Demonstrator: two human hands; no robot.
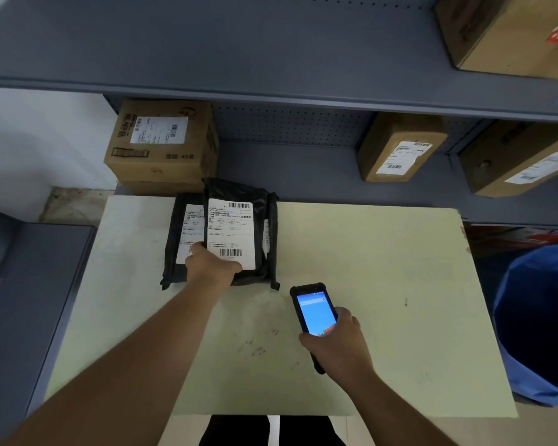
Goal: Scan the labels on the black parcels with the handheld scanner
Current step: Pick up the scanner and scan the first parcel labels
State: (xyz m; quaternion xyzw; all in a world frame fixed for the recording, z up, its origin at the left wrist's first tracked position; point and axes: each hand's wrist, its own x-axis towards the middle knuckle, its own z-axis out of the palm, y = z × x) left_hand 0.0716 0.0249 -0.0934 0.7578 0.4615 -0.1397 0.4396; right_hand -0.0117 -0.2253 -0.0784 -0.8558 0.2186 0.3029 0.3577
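A stack of black parcels (264, 226) lies at the far left of the pale table (384, 284). The top parcel carries a white label (231, 235) with barcodes at its top and bottom. Another black parcel (174, 239) with its own label peeks out underneath on the left. My left hand (211, 263) grips the near edge of the top parcel, thumb on the label's lower left corner. My right hand (334, 344) holds the black handheld scanner (313, 312) above the table, its lit blue screen facing up, its top end pointing toward the parcels.
Grey metal shelving (271, 94) runs behind the table, with cardboard boxes (161, 143) (400, 149) (516, 162) on the lower shelf and one (509, 33) above. A blue bin (535, 323) stands at the table's right. A grey cabinet (29, 284) sits at the left.
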